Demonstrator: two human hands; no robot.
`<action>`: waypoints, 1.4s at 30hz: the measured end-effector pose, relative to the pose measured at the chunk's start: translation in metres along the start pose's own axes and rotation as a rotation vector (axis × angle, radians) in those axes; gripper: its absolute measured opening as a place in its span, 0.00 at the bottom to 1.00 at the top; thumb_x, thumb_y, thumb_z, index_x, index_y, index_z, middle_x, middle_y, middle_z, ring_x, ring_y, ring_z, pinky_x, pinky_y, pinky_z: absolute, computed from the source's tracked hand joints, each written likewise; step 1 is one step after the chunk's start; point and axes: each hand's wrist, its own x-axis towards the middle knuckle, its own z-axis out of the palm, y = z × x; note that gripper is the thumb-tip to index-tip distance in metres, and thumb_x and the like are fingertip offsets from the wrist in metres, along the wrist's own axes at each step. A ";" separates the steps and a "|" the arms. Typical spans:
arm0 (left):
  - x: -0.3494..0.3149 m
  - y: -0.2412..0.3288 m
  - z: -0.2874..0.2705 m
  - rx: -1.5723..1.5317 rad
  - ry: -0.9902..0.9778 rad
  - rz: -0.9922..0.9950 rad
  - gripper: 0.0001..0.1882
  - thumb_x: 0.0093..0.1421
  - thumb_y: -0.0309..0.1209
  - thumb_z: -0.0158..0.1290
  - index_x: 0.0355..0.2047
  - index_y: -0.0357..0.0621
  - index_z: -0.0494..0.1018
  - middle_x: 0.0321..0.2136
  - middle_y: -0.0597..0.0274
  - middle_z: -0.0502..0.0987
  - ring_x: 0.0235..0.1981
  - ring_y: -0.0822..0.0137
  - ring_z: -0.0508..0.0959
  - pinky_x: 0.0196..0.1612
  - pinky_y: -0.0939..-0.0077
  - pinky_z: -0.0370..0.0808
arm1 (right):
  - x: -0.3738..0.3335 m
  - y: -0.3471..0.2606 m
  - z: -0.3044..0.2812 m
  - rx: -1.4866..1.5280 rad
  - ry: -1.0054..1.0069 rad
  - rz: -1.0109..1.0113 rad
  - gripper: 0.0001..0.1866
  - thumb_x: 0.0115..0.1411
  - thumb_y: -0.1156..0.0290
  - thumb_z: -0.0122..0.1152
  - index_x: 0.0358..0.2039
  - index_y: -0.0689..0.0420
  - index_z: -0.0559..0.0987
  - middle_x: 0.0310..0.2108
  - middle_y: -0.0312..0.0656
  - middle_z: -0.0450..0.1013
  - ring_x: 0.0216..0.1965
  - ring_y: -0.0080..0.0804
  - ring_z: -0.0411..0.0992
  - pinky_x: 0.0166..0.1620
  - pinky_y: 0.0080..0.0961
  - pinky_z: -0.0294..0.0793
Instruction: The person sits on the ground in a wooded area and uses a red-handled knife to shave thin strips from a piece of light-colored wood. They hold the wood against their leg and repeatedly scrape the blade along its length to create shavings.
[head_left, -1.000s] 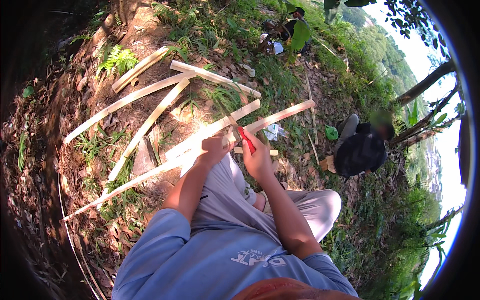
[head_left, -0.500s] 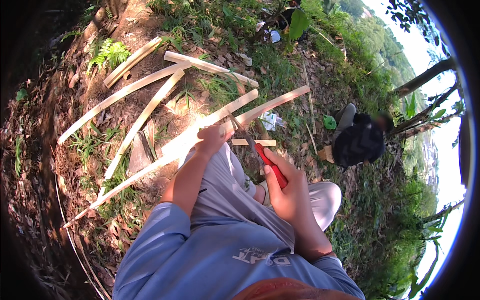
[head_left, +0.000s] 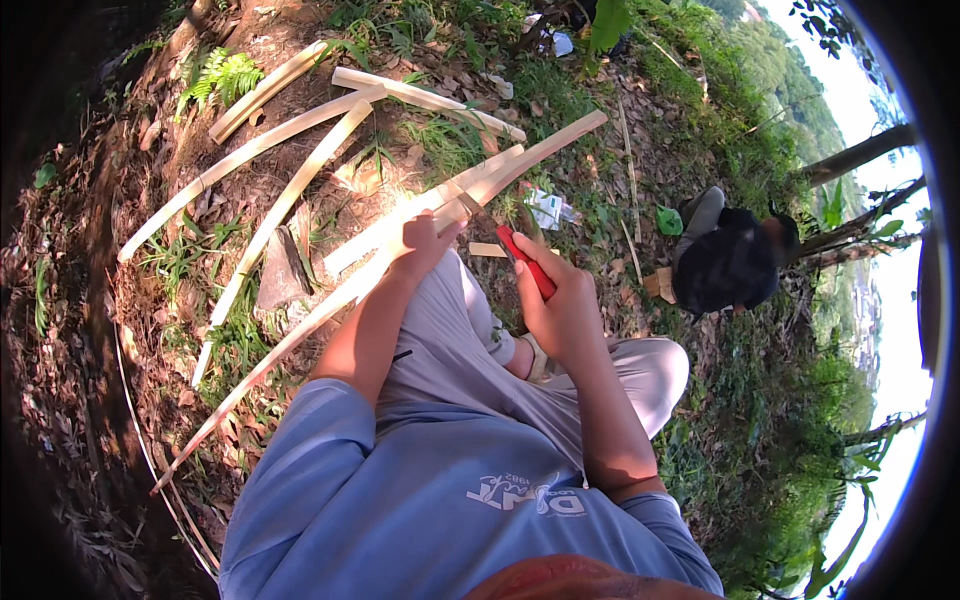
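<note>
My left hand [head_left: 416,248] is closed around a long pale wooden strip [head_left: 552,146], which slants from the lower left up to the right across my lap. In my right hand [head_left: 562,310] is a red-handled bladed tool [head_left: 532,264], its fingers wrapped round the handle. The narrow blade reaches up and left to the strip, just right of my left hand. Whether it is a knife or a saw I cannot make out. A second pale strip [head_left: 355,248] lies just beyond the held one, partly alongside it.
Several more wooden strips [head_left: 290,215] lie on the leafy ground ahead and left, near a flat stone [head_left: 283,270]. A short wood piece [head_left: 487,250] rests by my knee, beyond it a white packet [head_left: 545,208]. A person in dark clothes [head_left: 728,260] sits at the right.
The held strip has swung, its right end moving farther away and its left end coming nearer me. My right hand and the tool have moved up and slightly left.
</note>
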 end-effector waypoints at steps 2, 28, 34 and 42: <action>0.001 0.000 0.008 0.029 0.003 0.052 0.42 0.63 0.69 0.59 0.48 0.34 0.78 0.40 0.39 0.86 0.44 0.42 0.87 0.50 0.52 0.82 | 0.007 0.030 0.014 0.019 -0.016 0.042 0.17 0.70 0.72 0.65 0.56 0.61 0.85 0.33 0.61 0.83 0.31 0.56 0.83 0.34 0.39 0.79; 0.006 -0.015 0.033 0.172 0.034 0.146 0.43 0.65 0.72 0.54 0.52 0.38 0.78 0.46 0.43 0.84 0.49 0.45 0.85 0.49 0.46 0.81 | 0.028 0.036 0.033 -0.100 -0.129 0.034 0.19 0.74 0.70 0.63 0.62 0.63 0.82 0.31 0.52 0.84 0.28 0.29 0.81 0.37 0.26 0.78; 0.013 -0.016 0.031 0.189 0.028 0.114 0.41 0.67 0.70 0.53 0.52 0.39 0.77 0.44 0.44 0.85 0.47 0.44 0.86 0.51 0.50 0.82 | 0.032 0.028 0.030 -0.066 -0.051 0.110 0.19 0.71 0.67 0.63 0.59 0.57 0.84 0.35 0.61 0.83 0.36 0.60 0.83 0.40 0.45 0.81; 0.005 -0.020 0.029 0.069 0.039 0.101 0.40 0.64 0.67 0.60 0.51 0.38 0.76 0.46 0.43 0.84 0.52 0.45 0.83 0.51 0.47 0.82 | 0.030 0.009 0.036 -0.119 -0.125 0.146 0.20 0.74 0.64 0.60 0.60 0.61 0.83 0.36 0.63 0.82 0.38 0.56 0.84 0.44 0.42 0.81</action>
